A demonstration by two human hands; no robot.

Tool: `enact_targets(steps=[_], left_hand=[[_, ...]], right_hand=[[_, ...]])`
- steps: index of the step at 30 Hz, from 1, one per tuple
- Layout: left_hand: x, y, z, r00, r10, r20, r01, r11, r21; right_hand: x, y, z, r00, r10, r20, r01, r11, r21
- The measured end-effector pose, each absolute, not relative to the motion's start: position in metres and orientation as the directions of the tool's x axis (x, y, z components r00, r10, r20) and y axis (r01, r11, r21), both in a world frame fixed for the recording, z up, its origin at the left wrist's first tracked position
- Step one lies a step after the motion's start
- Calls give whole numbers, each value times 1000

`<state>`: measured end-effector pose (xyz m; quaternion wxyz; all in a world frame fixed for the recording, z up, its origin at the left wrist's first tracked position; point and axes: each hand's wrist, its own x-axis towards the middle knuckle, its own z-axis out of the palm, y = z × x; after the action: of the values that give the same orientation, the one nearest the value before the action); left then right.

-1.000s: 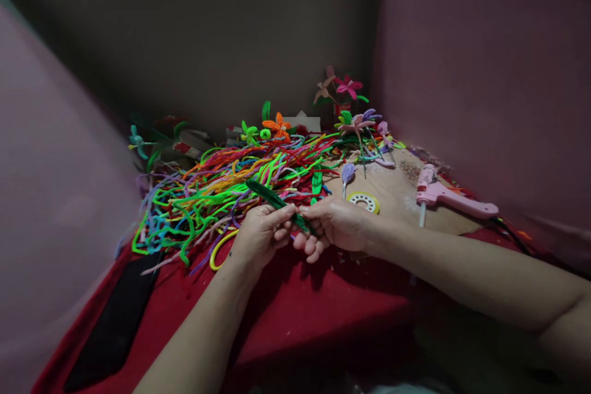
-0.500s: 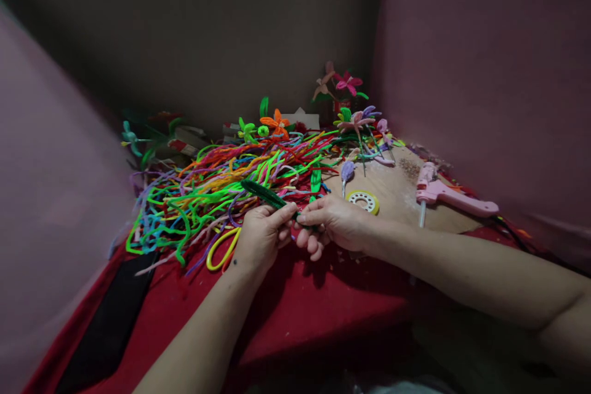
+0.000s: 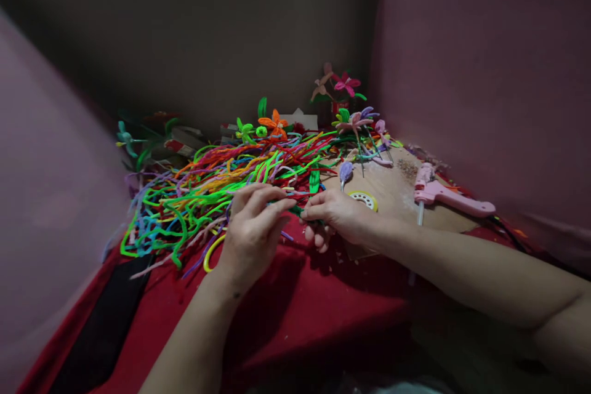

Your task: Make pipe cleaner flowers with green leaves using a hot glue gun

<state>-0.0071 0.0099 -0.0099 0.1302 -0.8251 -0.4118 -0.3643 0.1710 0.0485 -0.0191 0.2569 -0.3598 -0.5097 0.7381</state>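
A dark green pipe cleaner piece [image 3: 299, 210] lies between my two hands, mostly covered by fingers. My right hand [image 3: 339, 217] pinches its near end between thumb and forefinger, the other fingers curled below. My left hand [image 3: 253, 228] is back-up over the far part, its fingers bent around it and their tips close to the right hand's pinch. Just behind the hands are a bright green pipe cleaner leaf [image 3: 314, 180] and a yellow-rimmed tape roll [image 3: 364, 200], the latter partly covered by my right hand.
A tangled heap of coloured pipe cleaners [image 3: 203, 191] spreads left and behind. At right, a pink glue gun [image 3: 450, 194] rests on a brown board [image 3: 392, 181]. Pipe cleaner flowers [image 3: 274, 125] stand at the back. A black strip [image 3: 104, 320] lies on the red cloth [image 3: 295, 326].
My left hand has turned over and shifted its fingers along the green piece, hiding the long end that stuck out before. The right hand keeps its pinch, nearly in place.
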Motion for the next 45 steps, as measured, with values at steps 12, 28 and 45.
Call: enact_targets(steps=[12, 28, 45], left_hand=[[-6, 12, -20, 637, 571, 518, 723, -676, -144], [-9, 6, -12, 386, 631, 673, 726, -658, 200], [-2, 0, -13, 101, 834, 542, 638, -472, 609]], right_hand=[[176, 50, -17, -693, 657, -298, 112, -310, -944], [183, 61, -12, -757, 628, -179, -96, -377, -921], [179, 55, -11, -613, 784, 100, 9, 133, -991]])
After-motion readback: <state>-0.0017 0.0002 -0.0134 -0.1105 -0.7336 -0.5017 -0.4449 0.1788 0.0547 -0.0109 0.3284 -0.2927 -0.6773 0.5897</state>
